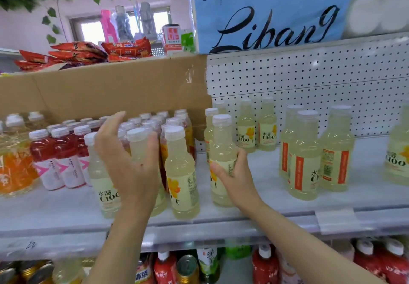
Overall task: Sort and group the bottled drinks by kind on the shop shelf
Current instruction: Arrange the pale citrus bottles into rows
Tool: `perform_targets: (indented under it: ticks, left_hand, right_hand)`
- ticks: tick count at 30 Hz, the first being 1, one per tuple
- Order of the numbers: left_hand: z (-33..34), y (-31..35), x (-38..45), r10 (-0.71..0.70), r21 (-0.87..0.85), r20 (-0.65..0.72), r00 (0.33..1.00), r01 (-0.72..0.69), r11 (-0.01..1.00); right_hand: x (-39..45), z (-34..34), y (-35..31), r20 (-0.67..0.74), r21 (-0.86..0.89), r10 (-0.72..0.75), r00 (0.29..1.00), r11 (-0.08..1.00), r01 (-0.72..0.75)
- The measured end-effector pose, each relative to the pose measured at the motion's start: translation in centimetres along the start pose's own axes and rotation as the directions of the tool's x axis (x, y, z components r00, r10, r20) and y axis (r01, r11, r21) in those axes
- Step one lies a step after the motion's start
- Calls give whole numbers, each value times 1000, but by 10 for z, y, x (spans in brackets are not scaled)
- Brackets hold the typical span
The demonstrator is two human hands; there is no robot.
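Observation:
Pale yellow C100 lemon drink bottles stand on the white shelf [276,193]. My left hand [127,164] is wrapped round one lemon bottle [138,144] in the front row, between two more of the same kind [104,186] [182,179]. My right hand [234,177] grips another lemon bottle [222,151] just right of them, standing on the shelf. Behind my left hand a block of red drink bottles [62,155] with white caps fills the shelf, with orange drink bottles [15,166] at the far left.
More lemon bottles stand at the back [256,129] and at the right [309,153]. A cardboard box wall [99,91] rises behind the red bottles; a perforated back panel [309,80] lies behind the rest. A blue tissue pack [265,11] sits above. Bottles and cans fill the lower shelf [221,263].

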State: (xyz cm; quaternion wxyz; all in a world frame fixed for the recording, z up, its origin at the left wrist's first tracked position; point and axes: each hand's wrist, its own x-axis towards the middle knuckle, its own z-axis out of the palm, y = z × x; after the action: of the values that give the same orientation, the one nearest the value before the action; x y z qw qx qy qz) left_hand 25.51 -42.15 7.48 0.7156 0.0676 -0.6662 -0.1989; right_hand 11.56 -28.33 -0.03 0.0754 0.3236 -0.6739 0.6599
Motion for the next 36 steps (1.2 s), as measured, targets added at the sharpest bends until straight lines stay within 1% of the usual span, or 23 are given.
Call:
perform_targets:
  ticks: [1,2,3,4,5,6,7,8,9,10,12,14,15,18,20,21,23,27,29,31,33,35,36]
  left_hand:
    - [12,13,11,101,-11,138,985,-100,995]
    - [25,23,23,156,-29,289,944,-154,988]
    - [36,31,36,183,-36,437,880,-186,982]
    - [47,33,48,197,-19,579,791,-229,973]
    - [57,33,58,200,9,711,674,-292,956]
    - [66,31,65,167,34,827,536,-344,938]
    - [74,29,70,105,57,911,398,-373,926]
    - [79,25,73,32,83,958,284,-383,920]
    - [82,22,73,-24,109,977,214,-394,913]
    - [85,20,73,-54,127,981,185,-410,903]
    - [88,20,75,-65,135,983,173,-431,892]
    - [89,25,79,-70,124,987,142,-410,904]
    - [90,28,82,-86,128,988,125,-390,912]
    - [92,30,90,-126,138,990,56,-364,921]
    - [94,30,99,-136,130,991,1,-323,938]
    - [97,29,106,-124,116,992,-12,-285,951]
    - [110,22,123,-100,100,995,12,-256,961]
    - [158,2,147,-117,124,992,42,-364,923]
    - [182,-10,146,-149,141,989,7,-370,918]
    - [204,-22,137,-158,123,985,-65,-374,919]
    - [222,-32,126,-172,100,976,-135,-422,901]
    - [234,-37,119,-165,81,976,-144,-467,881]
    - [237,-39,118,-155,72,978,-139,-471,879]
  right_hand:
    - [1,3,1,18,7,14,1000,1000,-14]
    - [2,7,2,37,4,27,999,1000,-27]
    - [4,10,3,58,0,34,998,999,-34]
    - [5,12,3,84,-2,40,996,999,-40]
    - [6,13,2,113,-1,44,993,999,-44]
    - [7,12,1,146,-7,47,988,999,-47]
    - [8,10,-1,185,-7,52,981,999,-52]
    - [8,5,-3,228,8,58,972,998,-61]
    - [9,-1,-6,270,48,60,961,996,-76]
    - [11,-7,-9,283,94,52,958,992,-81]
    - [28,-19,-10,176,114,19,984,993,-39]
    - [58,-23,-6,34,-29,-6,999,1000,7]
    - [74,-21,-4,6,-120,-5,1000,993,6]
    - [113,-6,15,47,-315,46,998,949,-29]
    - [129,4,30,102,-361,86,991,932,-44]
    - [134,9,34,124,-363,117,985,930,-64]
    - [143,16,42,139,-321,162,977,941,-111]
    - [148,24,53,124,-271,121,985,959,-84]
    - [146,23,56,140,-214,85,987,975,-54]
    - [145,20,57,178,-194,56,982,981,-21]
    - [147,14,59,252,-180,71,965,983,-26]
    - [147,5,60,291,-127,122,949,988,-88]
    - [146,0,61,272,-79,138,952,990,-121]
